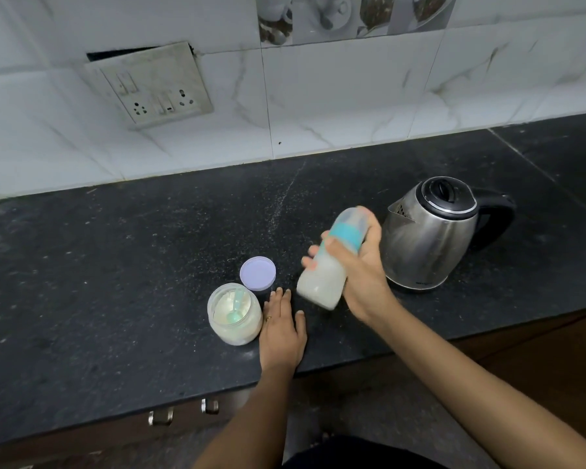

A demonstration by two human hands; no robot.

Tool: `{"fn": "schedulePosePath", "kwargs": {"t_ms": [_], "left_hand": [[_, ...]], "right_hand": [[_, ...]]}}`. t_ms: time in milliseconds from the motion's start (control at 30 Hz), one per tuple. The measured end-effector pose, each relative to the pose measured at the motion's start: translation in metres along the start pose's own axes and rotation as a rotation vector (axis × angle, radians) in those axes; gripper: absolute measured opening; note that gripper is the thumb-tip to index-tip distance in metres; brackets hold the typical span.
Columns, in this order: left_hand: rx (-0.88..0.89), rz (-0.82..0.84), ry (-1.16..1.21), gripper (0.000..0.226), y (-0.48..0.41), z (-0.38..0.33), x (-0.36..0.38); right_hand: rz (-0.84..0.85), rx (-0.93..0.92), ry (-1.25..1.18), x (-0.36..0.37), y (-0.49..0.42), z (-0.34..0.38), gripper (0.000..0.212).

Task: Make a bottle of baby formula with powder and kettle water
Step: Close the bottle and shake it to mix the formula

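Above the dark counter (115, 265), in the head view, the right hand (362, 269) grips the baby bottle (322, 282), fingers wrapped around its teal collar. The bottle is tilted, holds milky liquid and is blurred, so I judge it is being shaken to mix. The left hand (281, 326) lies flat and relaxed on the counter, holding nothing, just beside the open powder jar (234, 330) with its scoop (236, 309) inside; the jar's lid (257, 274) sits behind it. The kettle (427, 238) stands close to the right hand. A loose collar could leak formula, a wide swing could strike the kettle, and the left hand could nudge the uncapped jar and spill powder.
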State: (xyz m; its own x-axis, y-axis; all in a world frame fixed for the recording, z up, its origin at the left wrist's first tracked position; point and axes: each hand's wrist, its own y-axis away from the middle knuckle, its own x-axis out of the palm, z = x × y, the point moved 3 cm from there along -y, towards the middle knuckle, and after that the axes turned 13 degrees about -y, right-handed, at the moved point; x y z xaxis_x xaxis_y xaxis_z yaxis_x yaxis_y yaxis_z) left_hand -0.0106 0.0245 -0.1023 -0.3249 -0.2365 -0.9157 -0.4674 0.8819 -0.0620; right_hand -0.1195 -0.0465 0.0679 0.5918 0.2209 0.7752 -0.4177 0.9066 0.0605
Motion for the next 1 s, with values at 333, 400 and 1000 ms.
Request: {"fn": "schedulePosePath", "kwargs": {"t_ms": [333,400,1000], "left_hand": [[0.020,0.011,-0.049,0.053,0.000,0.002,0.004],[0.024,0.034,-0.060,0.057,-0.001,0.005,0.007],[-0.006,0.033,0.012,0.050,-0.001,-0.001,-0.002]], "right_hand": [[0.086,0.068,0.130,0.001,0.003,-0.006,0.071],[0.167,0.091,0.296,0.004,0.011,-0.006,0.078],[-0.205,0.471,-0.205,0.000,-0.004,-0.009,0.050]]}}
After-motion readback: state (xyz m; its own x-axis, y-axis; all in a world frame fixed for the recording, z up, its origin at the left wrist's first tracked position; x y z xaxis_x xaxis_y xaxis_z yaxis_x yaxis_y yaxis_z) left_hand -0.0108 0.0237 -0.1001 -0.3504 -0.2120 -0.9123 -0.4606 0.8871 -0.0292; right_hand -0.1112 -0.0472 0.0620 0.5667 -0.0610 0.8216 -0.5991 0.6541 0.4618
